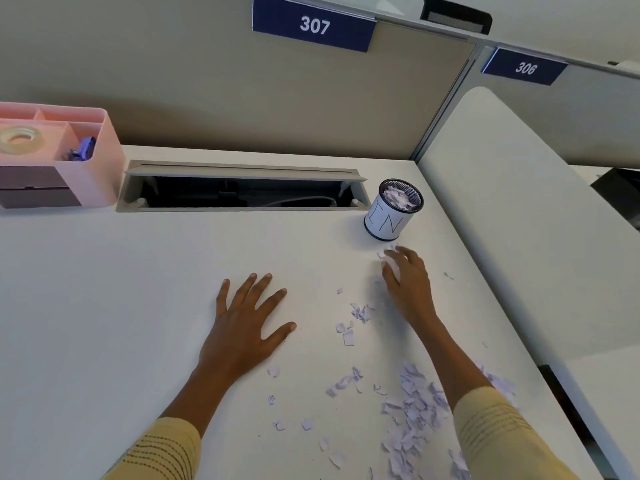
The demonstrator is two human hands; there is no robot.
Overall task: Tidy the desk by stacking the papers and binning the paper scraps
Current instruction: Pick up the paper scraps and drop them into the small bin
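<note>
A small round mesh bin wrapped in white paper with letters on it stands at the back right of the white desk; torn paper fills its top. My right hand is just in front of the bin, fingers curled round a wad of paper scraps. Flat on the desk at the centre lies my left hand, fingers spread and holding nothing. Several pale lilac paper scraps are strewn over the desk's front right, with smaller bits between my hands.
A pink desk organiser with a tape roll stands at the back left. An open cable tray runs along the back of the desk. Beige partition panels with signs 307 and 306 rise behind. The desk's right edge meets a neighbouring surface.
</note>
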